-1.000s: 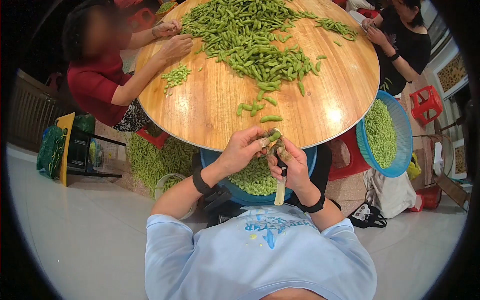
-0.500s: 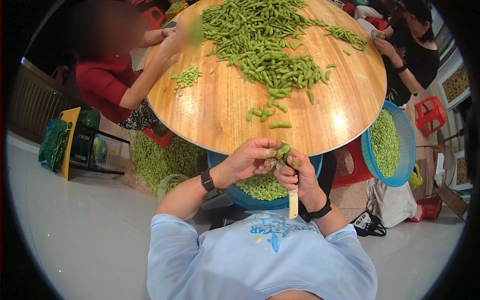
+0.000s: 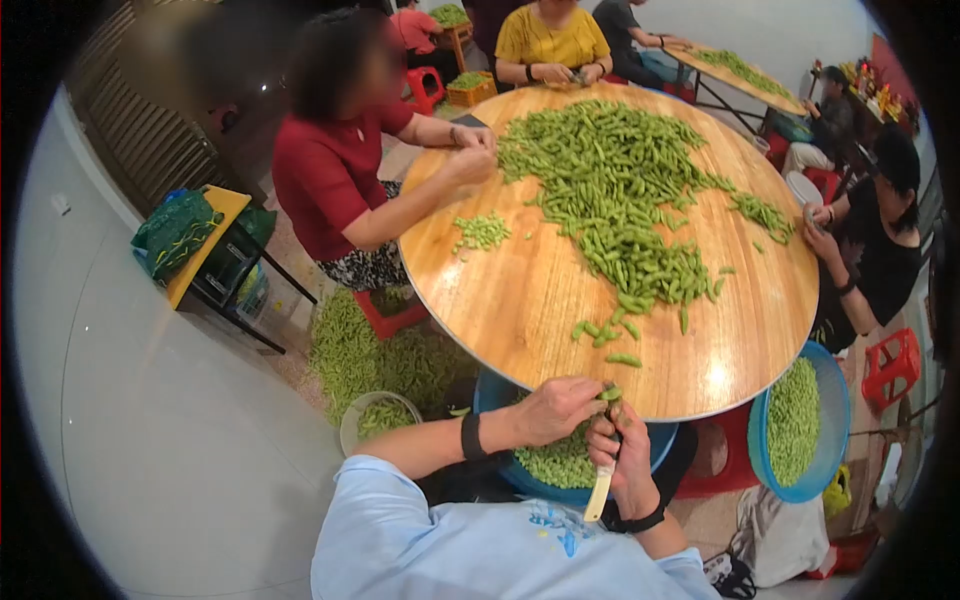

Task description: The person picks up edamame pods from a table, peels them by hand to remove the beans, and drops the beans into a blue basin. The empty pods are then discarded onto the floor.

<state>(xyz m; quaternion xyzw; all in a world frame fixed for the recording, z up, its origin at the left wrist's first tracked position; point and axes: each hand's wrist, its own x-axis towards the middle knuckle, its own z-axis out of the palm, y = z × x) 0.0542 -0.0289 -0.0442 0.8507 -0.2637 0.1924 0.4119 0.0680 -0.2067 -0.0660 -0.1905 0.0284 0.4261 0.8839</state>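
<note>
Over the near edge of the round table, my left hand (image 3: 558, 410) pinches a green soybean pod (image 3: 610, 394) at its fingertips. My right hand (image 3: 626, 450) is closed around a small cream-handled knife (image 3: 600, 492). Its handle points down toward my body, and its blade end is hidden by my fingers close to the pod. Below both hands, a blue basin (image 3: 660, 442) holds shelled green beans (image 3: 560, 462). Just beyond my hands, a single pod (image 3: 623, 360) lies on the wood, in front of a large pile of pods (image 3: 620, 190).
The wooden table (image 3: 480, 310) has a small heap of shelled beans (image 3: 481, 232) on its left. A blue basket (image 3: 840, 400) of beans stands at right, a white bucket (image 3: 350, 425) at left. People sit around, including a person in red (image 3: 325, 185) and one in yellow (image 3: 552, 42).
The view has tilted up and shifted, showing more of the room and table. My hands stay together at the table's near edge, still with a pod and the knife.
</note>
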